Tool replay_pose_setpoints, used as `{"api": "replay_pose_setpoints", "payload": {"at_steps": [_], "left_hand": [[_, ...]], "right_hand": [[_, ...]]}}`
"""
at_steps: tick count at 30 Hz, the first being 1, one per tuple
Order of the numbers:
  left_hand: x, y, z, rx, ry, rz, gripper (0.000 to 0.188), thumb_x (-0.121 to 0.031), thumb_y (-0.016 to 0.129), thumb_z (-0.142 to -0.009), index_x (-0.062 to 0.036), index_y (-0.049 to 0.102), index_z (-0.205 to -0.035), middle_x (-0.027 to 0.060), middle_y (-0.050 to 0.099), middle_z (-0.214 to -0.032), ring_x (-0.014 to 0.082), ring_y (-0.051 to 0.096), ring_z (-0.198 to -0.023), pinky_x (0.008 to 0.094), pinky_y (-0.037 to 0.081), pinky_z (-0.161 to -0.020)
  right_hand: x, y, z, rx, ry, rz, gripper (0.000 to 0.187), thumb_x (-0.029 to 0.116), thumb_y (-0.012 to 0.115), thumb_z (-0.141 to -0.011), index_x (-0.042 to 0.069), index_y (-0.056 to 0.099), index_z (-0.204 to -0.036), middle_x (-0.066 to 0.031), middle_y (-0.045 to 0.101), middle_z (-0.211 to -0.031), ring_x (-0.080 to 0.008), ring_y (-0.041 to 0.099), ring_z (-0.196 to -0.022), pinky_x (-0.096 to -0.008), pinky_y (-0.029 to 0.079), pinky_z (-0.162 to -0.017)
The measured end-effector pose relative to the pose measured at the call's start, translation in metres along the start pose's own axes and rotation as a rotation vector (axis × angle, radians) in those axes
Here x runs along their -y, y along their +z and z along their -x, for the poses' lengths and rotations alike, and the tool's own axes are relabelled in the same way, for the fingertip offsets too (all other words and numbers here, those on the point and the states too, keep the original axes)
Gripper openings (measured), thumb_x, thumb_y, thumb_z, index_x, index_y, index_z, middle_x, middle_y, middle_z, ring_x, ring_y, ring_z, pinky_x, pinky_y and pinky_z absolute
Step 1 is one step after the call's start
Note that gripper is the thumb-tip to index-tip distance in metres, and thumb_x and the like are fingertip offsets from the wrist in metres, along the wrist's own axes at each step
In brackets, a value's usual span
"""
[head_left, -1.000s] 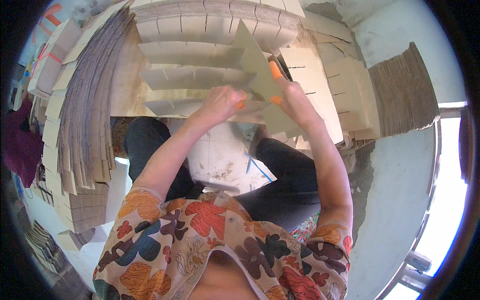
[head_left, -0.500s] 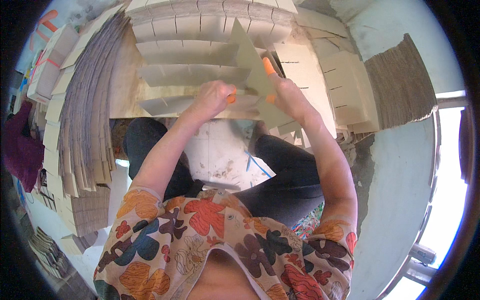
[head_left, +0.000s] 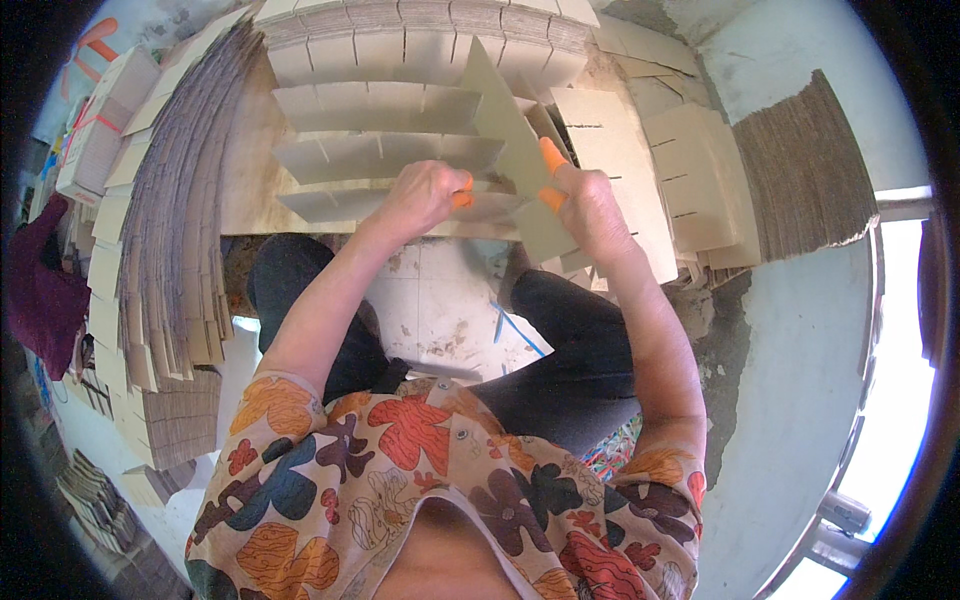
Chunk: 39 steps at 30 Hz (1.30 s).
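Three thin cardboard strips with slots stand on edge, one behind another, on the board in front of me. My left hand [head_left: 425,195] is closed on the nearest cardboard strip [head_left: 335,207] at its right part. Crossing the strips' right ends, a longer cardboard divider [head_left: 510,130] stands slanted. My right hand [head_left: 592,208] is at its right edge, the thumb against the near face and the index finger by the edge, with the palm side hidden. Orange covers sit on the thumb and index finger of both hands.
Stacked slotted cardboard [head_left: 430,40] lines the back of the wooden board [head_left: 255,190]. Long leaning rows of cardboard [head_left: 170,200] stand at left, beside a white box [head_left: 105,130]. More slotted sheets [head_left: 615,140] and a thick pile [head_left: 805,170] lie at right, near the wall.
My right hand has slid a little right and toward me along the divider's edge. The left hand, strips and divider stay nearly in place.
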<state>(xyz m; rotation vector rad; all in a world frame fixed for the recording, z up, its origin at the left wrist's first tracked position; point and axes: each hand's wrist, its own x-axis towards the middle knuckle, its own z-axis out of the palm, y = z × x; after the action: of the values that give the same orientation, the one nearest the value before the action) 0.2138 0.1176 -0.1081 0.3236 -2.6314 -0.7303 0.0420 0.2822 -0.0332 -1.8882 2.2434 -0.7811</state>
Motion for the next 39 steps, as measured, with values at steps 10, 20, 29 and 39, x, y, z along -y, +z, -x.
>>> {"api": "replay_pose_setpoints", "payload": {"at_steps": [10, 20, 29, 39], "left_hand": [[0.007, 0.011, -0.001, -0.002, -0.010, -0.047, 0.019, -0.021, 0.074, -0.074, -0.0056, 0.063, -0.077, 0.0154, 0.060, -0.068, 0.0347, 0.061, -0.068, 0.0453, 0.047, -0.061], [0.002, 0.000, -0.002, 0.107, -0.006, -0.004, 0.022, -0.024, 0.069, -0.077, -0.0045, 0.060, -0.073, 0.0198, 0.059, -0.066, 0.0393, 0.060, -0.067, 0.0487, 0.046, -0.060], [-0.008, -0.035, 0.016, 0.071, -0.048, -0.059, 0.034, -0.032, 0.074, -0.075, -0.0053, 0.065, -0.095, 0.0138, 0.063, -0.086, 0.0326, 0.061, -0.080, 0.0423, 0.048, -0.067], [-0.001, -0.038, 0.040, -0.047, -0.075, -0.103, 0.030, -0.025, 0.076, -0.074, -0.0032, 0.065, -0.092, 0.0165, 0.060, -0.080, 0.0348, 0.059, -0.076, 0.0441, 0.047, -0.066]], "right_hand": [[0.005, 0.009, 0.006, 0.196, 0.170, 0.126, 0.071, 0.004, 0.055, -0.079, -0.002, 0.023, -0.142, -0.0237, 0.062, -0.070, -0.0400, 0.063, -0.069, -0.0470, 0.050, -0.063], [-0.010, 0.054, 0.034, 0.255, 0.123, 0.099, 0.067, 0.003, 0.051, -0.081, 0.001, 0.024, -0.143, -0.0247, 0.063, -0.083, -0.0401, 0.064, -0.076, -0.0486, 0.052, -0.066], [-0.062, -0.013, 0.035, -0.301, 0.360, 0.220, 0.038, 0.028, 0.066, -0.087, 0.008, 0.060, -0.119, -0.0157, 0.067, -0.103, -0.0301, 0.066, -0.079, -0.0354, 0.052, -0.070], [-0.140, -0.055, 0.071, -0.195, 0.840, -0.223, 0.054, 0.034, 0.079, -0.072, -0.006, 0.063, -0.104, -0.0152, 0.067, -0.089, -0.0204, 0.065, -0.078, -0.0338, 0.051, -0.071]]}}
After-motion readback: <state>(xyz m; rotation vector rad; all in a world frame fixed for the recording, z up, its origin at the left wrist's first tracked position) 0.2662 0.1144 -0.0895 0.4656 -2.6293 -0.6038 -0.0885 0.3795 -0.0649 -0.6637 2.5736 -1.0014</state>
